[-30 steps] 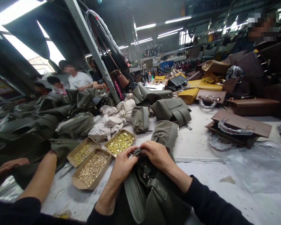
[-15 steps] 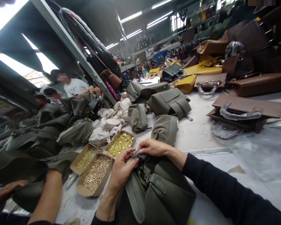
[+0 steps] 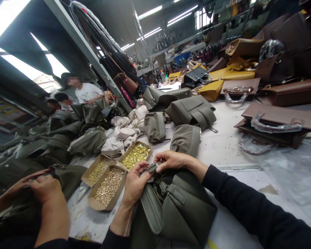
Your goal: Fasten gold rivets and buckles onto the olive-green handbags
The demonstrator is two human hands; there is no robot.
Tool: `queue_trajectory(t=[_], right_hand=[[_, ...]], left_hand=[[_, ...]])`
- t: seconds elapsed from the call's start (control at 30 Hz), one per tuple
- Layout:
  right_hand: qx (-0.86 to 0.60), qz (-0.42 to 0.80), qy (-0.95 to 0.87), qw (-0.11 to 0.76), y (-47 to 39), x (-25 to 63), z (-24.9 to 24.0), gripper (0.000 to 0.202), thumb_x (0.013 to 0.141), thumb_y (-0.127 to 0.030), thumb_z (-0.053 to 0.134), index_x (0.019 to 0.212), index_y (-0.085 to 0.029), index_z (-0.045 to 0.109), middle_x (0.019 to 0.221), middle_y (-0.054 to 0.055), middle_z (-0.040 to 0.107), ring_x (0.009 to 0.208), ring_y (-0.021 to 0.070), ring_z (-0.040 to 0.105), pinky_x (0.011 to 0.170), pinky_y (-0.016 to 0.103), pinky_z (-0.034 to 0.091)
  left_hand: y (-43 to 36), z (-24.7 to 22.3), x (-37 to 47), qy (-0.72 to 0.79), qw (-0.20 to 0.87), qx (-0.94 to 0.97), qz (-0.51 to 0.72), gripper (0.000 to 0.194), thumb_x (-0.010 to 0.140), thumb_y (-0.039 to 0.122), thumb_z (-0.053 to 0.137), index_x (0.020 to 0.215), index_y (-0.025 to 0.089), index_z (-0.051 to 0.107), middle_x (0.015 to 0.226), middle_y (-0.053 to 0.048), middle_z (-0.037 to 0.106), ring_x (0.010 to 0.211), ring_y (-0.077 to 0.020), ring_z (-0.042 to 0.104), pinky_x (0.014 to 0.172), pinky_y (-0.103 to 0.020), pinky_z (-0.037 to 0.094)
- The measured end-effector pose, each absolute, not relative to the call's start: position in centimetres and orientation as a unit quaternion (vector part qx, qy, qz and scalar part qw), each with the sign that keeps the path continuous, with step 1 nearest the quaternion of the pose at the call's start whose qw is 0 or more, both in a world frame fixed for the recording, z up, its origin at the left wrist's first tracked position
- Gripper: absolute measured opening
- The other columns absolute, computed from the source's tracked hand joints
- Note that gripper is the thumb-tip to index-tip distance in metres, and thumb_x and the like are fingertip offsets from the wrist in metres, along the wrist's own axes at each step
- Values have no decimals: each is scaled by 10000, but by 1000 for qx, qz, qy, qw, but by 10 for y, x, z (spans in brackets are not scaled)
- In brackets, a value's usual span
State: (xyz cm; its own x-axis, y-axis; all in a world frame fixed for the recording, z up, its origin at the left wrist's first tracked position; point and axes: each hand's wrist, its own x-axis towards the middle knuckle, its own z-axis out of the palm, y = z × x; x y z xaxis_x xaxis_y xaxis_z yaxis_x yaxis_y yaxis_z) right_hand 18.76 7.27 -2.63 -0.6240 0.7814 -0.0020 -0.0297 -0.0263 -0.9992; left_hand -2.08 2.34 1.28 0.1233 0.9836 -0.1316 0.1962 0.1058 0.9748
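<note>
An olive-green handbag (image 3: 189, 204) lies tilted at the front of the table, below my hands. Above its opening, a short green bag strap (image 3: 152, 167) is pinched between my two hands. My left hand (image 3: 137, 180) is closed on the strap's left part, thumb near the middle. My right hand (image 3: 175, 162) grips its right end between thumb and fingers. A wider strap flap (image 3: 151, 207) hangs down the bag's left side. Just left of my hands stand open cardboard boxes of small metal parts: copper-coloured studs (image 3: 110, 186), bright gold pieces (image 3: 136, 155) and duller gold pieces (image 3: 97, 171).
At the left, a co-worker's hands (image 3: 48, 188) work on another green bag. Green pouches (image 3: 185, 140) and cream pouches (image 3: 115, 147) lie beyond the boxes. Brown handbags (image 3: 277, 121) and yellow bags (image 3: 211, 90) fill the right back. Clear plastic sheeting (image 3: 295, 173) covers the right side.
The strap has turned in my fingers, and its flat face now shows more. The co-worker's hands have come together on the other green bag. The view has shifted slightly.
</note>
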Motion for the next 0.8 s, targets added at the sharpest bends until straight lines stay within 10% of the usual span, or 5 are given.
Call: queue_trajectory(t=[0.8], right_hand=[[-257,766,-553,205,96,178,-70,396,725,-477,811,767,-168,567,606,-62,507,480,74,405,471,189,322]], left_hand=[[32,-27,-24,509,617,423,426,550,554,314,940,912,191,541,799,23,710,624,-112,647,608,-199,483]])
